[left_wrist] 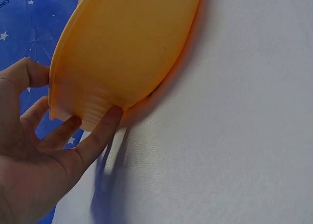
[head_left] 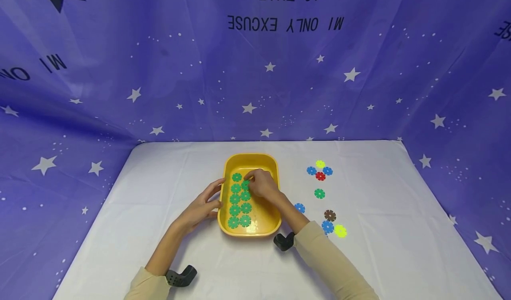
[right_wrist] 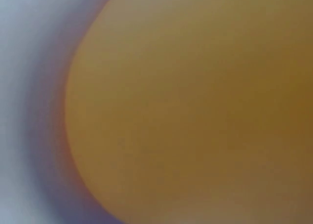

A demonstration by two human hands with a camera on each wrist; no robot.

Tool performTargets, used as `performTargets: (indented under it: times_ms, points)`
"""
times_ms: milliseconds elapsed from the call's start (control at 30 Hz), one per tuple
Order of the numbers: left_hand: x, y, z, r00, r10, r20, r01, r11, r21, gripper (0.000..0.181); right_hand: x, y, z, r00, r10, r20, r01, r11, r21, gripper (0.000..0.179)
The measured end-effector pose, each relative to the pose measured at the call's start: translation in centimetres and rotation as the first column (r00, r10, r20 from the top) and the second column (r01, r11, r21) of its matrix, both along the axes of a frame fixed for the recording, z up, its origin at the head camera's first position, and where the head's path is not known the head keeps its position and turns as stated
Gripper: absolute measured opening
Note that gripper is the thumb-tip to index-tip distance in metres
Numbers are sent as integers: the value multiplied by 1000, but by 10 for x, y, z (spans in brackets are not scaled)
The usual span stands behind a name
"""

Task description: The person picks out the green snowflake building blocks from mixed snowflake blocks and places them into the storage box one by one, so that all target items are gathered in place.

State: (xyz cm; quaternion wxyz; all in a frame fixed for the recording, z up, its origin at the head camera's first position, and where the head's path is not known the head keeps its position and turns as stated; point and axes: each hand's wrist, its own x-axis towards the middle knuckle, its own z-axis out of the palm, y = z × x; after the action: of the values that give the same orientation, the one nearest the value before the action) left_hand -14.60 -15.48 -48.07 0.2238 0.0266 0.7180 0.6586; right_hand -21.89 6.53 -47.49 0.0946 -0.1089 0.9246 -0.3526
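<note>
Green notched connector discs (head_left: 234, 199) lie in two columns inside a yellow tray (head_left: 275, 226). My right hand (head_left: 262, 185) reaches over the tray's right rim, its bent finger and thumb at the edge of the uppermost green disc (head_left: 245, 185) of the right column, partly covering it. My left hand (head_left: 202, 207) rests against the tray's left side. In the left wrist view, that hand's spread fingers (left_wrist: 100, 133) touch the outer wall of the tray (left_wrist: 127, 43). The right wrist view holds only a blurred stretch of the tray (right_wrist: 186, 106); the right fingers are hidden there.
Right of the tray, a red disc (head_left: 320, 176) lies with two blue ones and a yellow disc (head_left: 320, 163). Below them are a lone green disc (head_left: 319, 194), a brown disc (head_left: 329, 215), blue discs (head_left: 328, 227) and another yellow disc (head_left: 340, 231). Purple star-printed cloth (head_left: 247, 78) surrounds the white table.
</note>
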Motion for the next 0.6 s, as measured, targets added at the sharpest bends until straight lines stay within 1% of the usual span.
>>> performTargets:
  times_ms: [167, 267, 467, 600]
  points:
    - [0, 0, 0, 1000, -2, -4, 2, 1000, 0, 78, 2, 0, 2, 1000, 17, 5, -17, 1000, 14, 31]
    - [0, 0, 0, 1000, -6, -9, 6, 1000, -1, 77, 5, 2, 8, 1000, 27, -6, -27, 1000, 5, 30]
    - [0, -1, 0, 1000, -9, -12, 9, 1000, -2, 77, 14, 14, 34, 998, 41, -54, -46, 995, -90, 24]
    - [0, -1, -1, 1000, -12, -16, 12, 1000, 9, 77, 19, 32, 52, 996, 1, -84, -13, 989, -145, 23]
